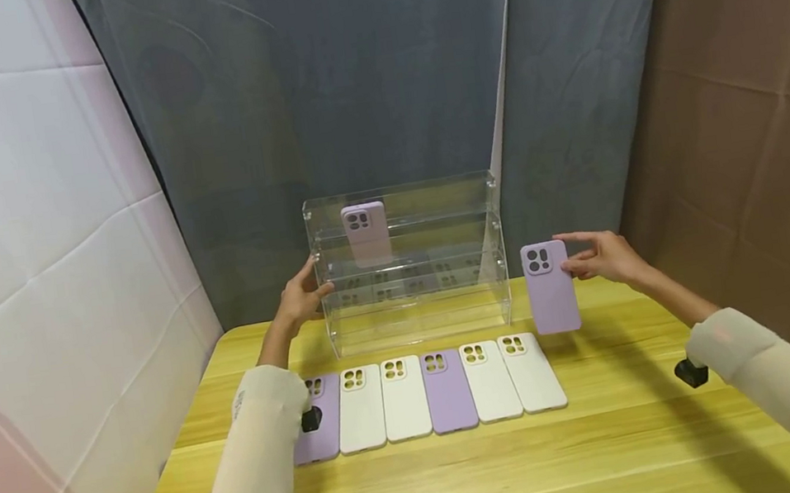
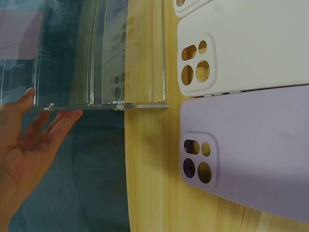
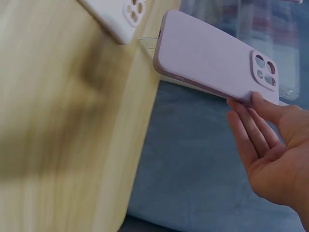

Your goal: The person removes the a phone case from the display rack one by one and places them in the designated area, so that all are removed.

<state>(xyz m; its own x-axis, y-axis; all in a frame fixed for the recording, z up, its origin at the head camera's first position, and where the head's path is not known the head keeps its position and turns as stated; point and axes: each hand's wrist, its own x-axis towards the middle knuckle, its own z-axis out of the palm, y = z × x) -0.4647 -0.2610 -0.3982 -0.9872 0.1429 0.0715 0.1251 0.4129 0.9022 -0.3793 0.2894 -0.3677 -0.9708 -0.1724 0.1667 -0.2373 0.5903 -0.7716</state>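
Observation:
My right hand (image 1: 608, 256) pinches a lilac phone case (image 1: 553, 296) by its upper right edge, holding it upright above the table, right of a clear acrylic display rack (image 1: 420, 326). In the right wrist view the thumb lies on the back of this case beside the camera cutouts, with the fingers underneath. At the rack's left side, my left hand (image 1: 299, 299) grips the side panel, thumb toward the front; the left wrist view shows the fingertips (image 2: 75, 114) against the panel. Another lilac phone case (image 1: 367, 238) leans in the rack's upper tier, left of centre.
In front of the rack, several phone cases lie in a row, including white ones (image 1: 406, 403) and a lilac one (image 1: 450, 397). My left sleeve partly covers the leftmost lilac case (image 1: 326, 439). Grey curtains (image 1: 387, 72) hang behind the wooden table (image 1: 471, 486).

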